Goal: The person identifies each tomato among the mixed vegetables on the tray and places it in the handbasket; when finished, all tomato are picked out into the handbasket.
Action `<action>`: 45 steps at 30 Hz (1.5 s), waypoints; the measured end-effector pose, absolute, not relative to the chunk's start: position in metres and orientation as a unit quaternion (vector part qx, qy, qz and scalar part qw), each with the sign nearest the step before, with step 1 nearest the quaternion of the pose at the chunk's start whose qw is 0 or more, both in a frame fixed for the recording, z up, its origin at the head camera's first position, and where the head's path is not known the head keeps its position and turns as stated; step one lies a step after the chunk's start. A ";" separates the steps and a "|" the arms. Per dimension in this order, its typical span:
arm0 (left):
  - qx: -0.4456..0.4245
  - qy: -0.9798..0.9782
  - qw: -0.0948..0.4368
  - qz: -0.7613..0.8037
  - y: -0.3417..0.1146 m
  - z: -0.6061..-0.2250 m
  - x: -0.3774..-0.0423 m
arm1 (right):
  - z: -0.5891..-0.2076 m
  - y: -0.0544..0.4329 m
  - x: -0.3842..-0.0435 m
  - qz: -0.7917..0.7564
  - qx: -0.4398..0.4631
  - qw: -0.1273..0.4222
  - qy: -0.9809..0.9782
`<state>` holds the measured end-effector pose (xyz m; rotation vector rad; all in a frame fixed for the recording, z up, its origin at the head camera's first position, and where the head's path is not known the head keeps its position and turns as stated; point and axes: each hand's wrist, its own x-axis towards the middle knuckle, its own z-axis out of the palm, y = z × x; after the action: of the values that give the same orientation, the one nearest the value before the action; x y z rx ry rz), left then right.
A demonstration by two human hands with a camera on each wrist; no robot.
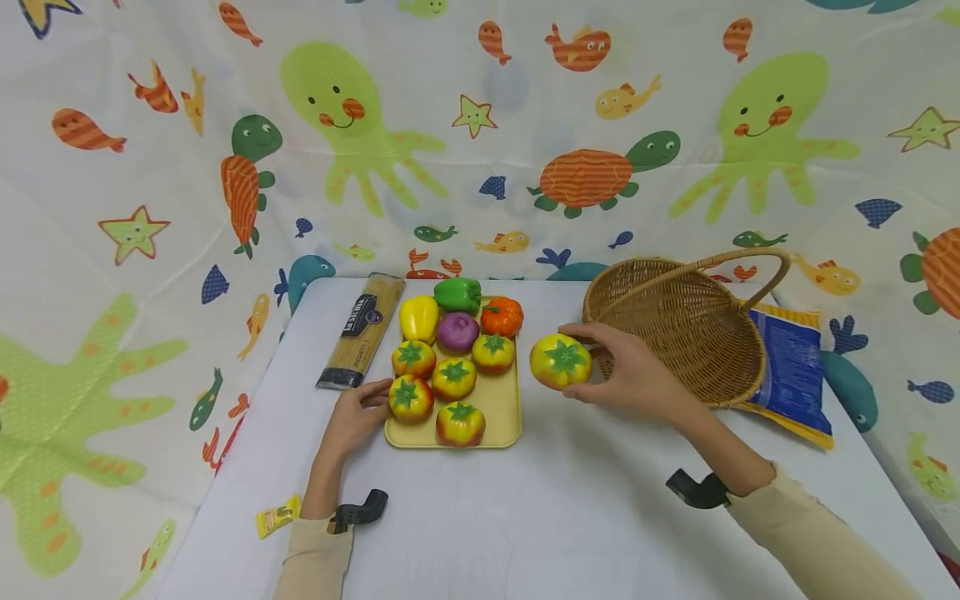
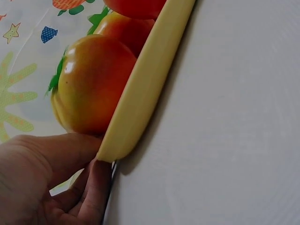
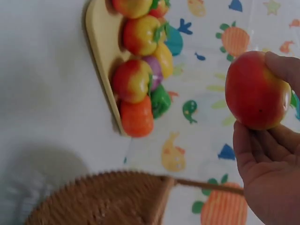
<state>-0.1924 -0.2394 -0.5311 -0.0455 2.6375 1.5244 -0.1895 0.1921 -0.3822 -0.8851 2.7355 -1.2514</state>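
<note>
My right hand (image 1: pixel 636 371) grips a yellow-and-red toy tomato (image 1: pixel 561 362) with a green leafy top, held above the table between the tray and the basket. In the right wrist view, the thumb and fingers hold that tomato (image 3: pixel 257 91) from opposite sides. My left hand (image 1: pixel 358 419) pinches the left edge of the pale yellow tray (image 1: pixel 501 417); the left wrist view shows the thumb at the rim and fingers beneath. On the tray sit several more tomatoes (image 1: pixel 461 424), a yellow pepper (image 1: pixel 418 319), a green pepper (image 1: pixel 457 295), a purple onion (image 1: pixel 457 332) and an orange pumpkin (image 1: pixel 502 317).
A wicker basket (image 1: pixel 675 333) with a tall handle lies tilted at the right, its opening toward me. Behind it is a blue-and-yellow bag (image 1: pixel 791 375). A spaghetti pack (image 1: pixel 362 332) lies left of the tray. Near my left forearm is a small yellow packet (image 1: pixel 278 517).
</note>
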 end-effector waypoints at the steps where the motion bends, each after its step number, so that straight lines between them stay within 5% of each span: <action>1: -0.016 0.865 0.047 0.499 -0.240 -0.531 -0.192 | -0.379 0.198 -0.190 -0.395 -0.281 -0.001 0.875; 26: -0.023 0.861 0.037 0.506 -0.238 -0.531 -0.189 | -0.366 0.317 -0.238 -0.406 -0.145 0.019 0.902; 45: -0.023 0.859 0.030 0.511 -0.236 -0.533 -0.188 | -0.381 0.333 -0.306 -0.380 -0.131 0.007 0.916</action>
<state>-0.1882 -0.2359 -0.5334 -0.0712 2.6476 1.5765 -0.3063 0.3326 -0.3808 -0.4108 2.8643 -1.1880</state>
